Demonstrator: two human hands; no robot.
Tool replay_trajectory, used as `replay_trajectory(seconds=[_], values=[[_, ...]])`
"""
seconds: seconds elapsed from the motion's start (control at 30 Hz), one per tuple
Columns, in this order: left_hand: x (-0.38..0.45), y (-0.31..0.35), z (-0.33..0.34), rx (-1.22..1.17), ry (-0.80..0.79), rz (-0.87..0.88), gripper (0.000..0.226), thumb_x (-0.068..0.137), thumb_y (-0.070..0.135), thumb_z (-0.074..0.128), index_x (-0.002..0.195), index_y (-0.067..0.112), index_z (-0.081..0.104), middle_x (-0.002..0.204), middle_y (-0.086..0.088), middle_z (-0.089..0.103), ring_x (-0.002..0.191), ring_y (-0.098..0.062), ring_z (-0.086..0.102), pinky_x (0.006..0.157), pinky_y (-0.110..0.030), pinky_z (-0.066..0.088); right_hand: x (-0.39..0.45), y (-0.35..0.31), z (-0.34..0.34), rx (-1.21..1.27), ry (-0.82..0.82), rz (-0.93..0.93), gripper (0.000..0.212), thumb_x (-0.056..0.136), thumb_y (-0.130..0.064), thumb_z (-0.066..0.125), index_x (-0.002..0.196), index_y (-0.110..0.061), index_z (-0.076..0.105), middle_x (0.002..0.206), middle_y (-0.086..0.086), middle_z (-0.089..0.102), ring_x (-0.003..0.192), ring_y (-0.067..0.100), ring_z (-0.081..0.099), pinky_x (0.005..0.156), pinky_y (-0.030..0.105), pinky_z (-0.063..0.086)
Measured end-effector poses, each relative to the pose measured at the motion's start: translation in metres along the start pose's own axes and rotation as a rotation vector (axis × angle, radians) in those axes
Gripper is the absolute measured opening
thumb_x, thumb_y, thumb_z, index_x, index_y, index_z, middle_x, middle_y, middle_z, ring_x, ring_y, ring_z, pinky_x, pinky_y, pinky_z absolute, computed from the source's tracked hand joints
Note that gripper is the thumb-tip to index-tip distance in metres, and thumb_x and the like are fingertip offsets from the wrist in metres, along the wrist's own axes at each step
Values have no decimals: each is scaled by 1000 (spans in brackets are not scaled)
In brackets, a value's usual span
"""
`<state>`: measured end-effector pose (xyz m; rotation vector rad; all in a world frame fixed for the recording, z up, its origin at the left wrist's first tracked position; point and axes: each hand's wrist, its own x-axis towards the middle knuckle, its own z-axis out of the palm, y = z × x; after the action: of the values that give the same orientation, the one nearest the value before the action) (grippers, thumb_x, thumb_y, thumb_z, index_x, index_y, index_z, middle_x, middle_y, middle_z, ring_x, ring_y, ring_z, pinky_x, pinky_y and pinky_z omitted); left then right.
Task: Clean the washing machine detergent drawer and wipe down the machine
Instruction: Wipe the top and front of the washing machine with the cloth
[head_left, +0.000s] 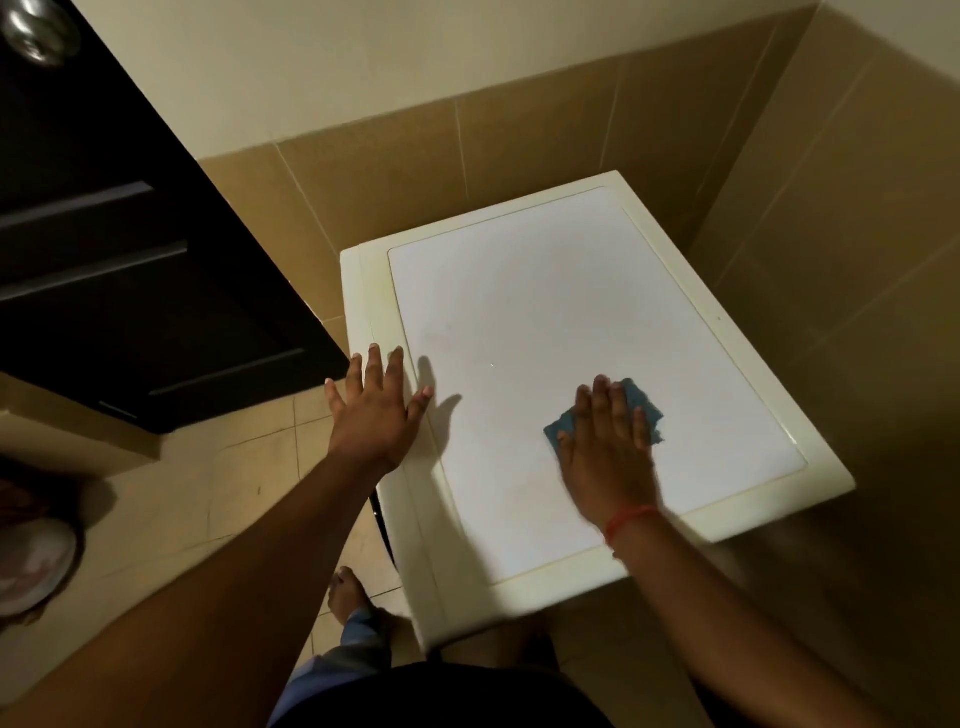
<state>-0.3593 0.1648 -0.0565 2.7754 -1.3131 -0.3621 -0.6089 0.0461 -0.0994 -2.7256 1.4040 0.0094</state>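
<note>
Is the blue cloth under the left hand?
No, the blue cloth lies under the right hand, flat on the washing machine top.

Cloth (641, 410) under right hand (608, 452) on washing machine top (519, 322); left hand (371, 410) seemingly at its left edge.

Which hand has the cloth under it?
The right hand, the one with the red wrist thread, presses the blue cloth flat on the washer top. The left hand rests bare at the washer's left edge.
</note>
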Motion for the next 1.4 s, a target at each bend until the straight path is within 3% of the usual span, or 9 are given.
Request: replay_trajectory(seconds=[0.13,0.27,0.43,0.57,0.7,0.87,1.17,1.27,1.4], values=[[-10,15,7,-10,12,-10,74,97,64,13,158,24,2,166,-7,-3,153,-28,-7,120,-58,-1,-13,34,-2,-72,-35,-318,63,100,-42,19,153,-10,28,160,11,22,150,27,13,120,49,17],[-17,32,14,-40,5,-38,74,97,65,13,158,25,1,166,-6,-4,153,-26,-8,120,-58,-2,7,70,-7,-24,10,40,68,97,-47,12,152,-10,27,160,14,22,149,32,15,120,51,13],[-26,52,17,-50,10,-22,73,98,64,16,158,26,2,166,-4,-5,153,-25,-8,120,-57,-1,-11,91,-8,-65,-57,-280,67,100,-48,9,154,-12,22,162,11,17,150,28,9,120,49,14],[-30,54,13,-22,15,-24,73,98,63,15,159,26,1,166,-4,-6,153,-26,-9,120,-58,-2,14,118,-11,11,-4,83,72,96,-48,0,153,-12,22,161,11,17,150,29,10,121,48,11],[-38,48,9,-9,12,-46,78,93,67,11,159,26,2,166,-5,-5,153,-26,-7,120,-58,0,1,127,-9,-38,-53,-169,65,99,-41,9,150,-7,31,158,13,27,148,29,20,119,47,20],[-39,43,7,19,3,-55,78,92,66,10,159,25,2,166,-6,-4,153,-27,-7,120,-57,0,23,169,-18,-4,1,172,68,97,-44,7,150,-8,32,158,14,28,148,31,20,120,46,13],[-39,79,27,21,-70,67,77,93,65,11,158,26,-1,166,-3,-7,153,-26,-9,120,-57,0,77,186,-22,18,-116,116,61,103,-45,15,156,-15,8,164,9,3,151,28,1,122,43,7],[-36,91,23,-7,-34,149,76,94,64,13,159,27,3,167,-3,-4,153,-26,-6,120,-57,2,33,184,-20,-13,-58,112,65,100,-45,6,154,-11,18,162,12,15,150,30,9,122,46,10],[-26,86,11,-41,21,141,74,96,63,17,158,26,6,167,-3,-3,153,-25,-5,120,-57,2,-8,188,-15,-7,-38,176,67,98,-44,12,148,-8,36,156,14,31,146,32,26,117,48,22]])
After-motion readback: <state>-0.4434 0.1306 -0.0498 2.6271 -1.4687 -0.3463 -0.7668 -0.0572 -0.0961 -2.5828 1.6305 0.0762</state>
